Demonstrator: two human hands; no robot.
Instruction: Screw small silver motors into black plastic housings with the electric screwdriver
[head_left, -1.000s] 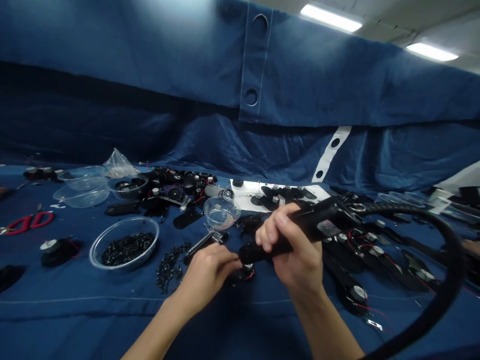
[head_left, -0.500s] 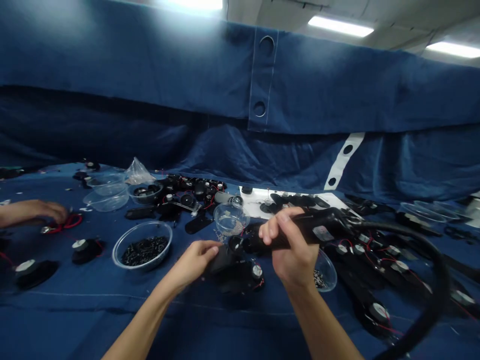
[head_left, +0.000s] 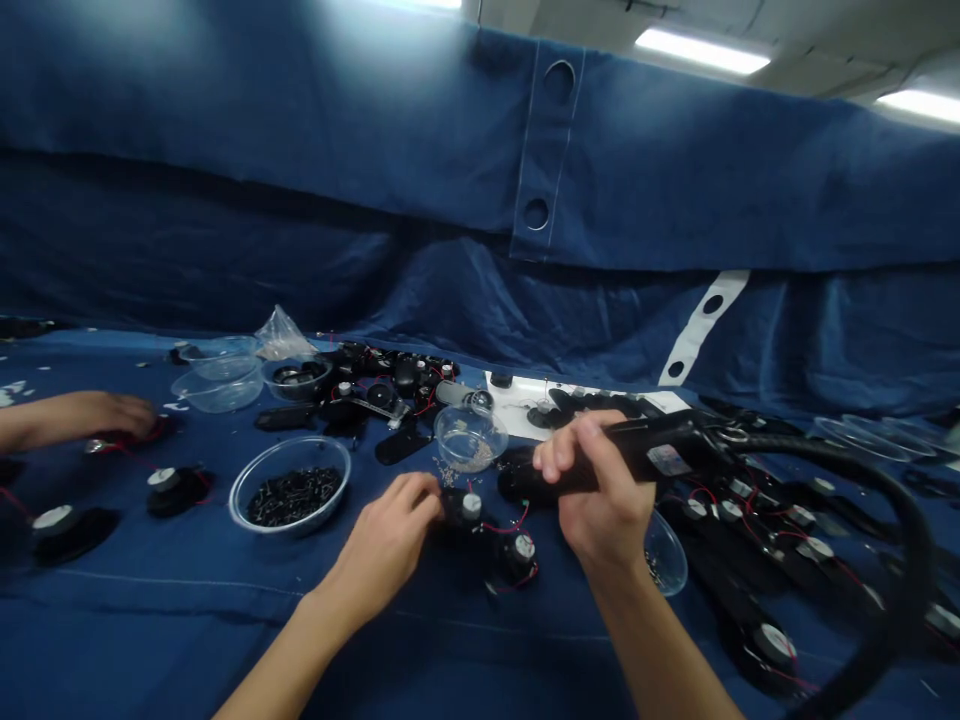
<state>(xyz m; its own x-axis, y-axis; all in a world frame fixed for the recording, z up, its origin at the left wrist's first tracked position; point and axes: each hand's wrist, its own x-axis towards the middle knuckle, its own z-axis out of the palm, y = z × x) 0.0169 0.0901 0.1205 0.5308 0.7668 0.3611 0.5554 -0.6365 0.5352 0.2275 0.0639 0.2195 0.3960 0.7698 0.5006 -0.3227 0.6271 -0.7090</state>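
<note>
My right hand (head_left: 606, 495) is wrapped round a black electric screwdriver (head_left: 645, 450), whose thick cable curves away to the right. The screwdriver lies level, its front end pointing left. My left hand (head_left: 394, 535) has its fingers curled on a dark part (head_left: 454, 508) with a round white-topped piece and red wires. My fingertips partly hide this part. Just below and right of it, another black part (head_left: 517, 560) with a white-topped piece rests on the blue cloth. A clear bowl of small screws (head_left: 666, 555) sits behind my right wrist.
A clear bowl of black screws (head_left: 289, 500) stands to the left. Small silver pieces lie in and beside a clear tub (head_left: 471, 440). Black parts with red wires (head_left: 750, 550) crowd the right. Another person's hand (head_left: 124, 415) works at far left. A blue curtain (head_left: 375, 240) hangs behind.
The dark part at my left hand now shows its white-topped piece and red wires. The screwdriver's front end is farther from my left hand. The view has shifted slightly.
</note>
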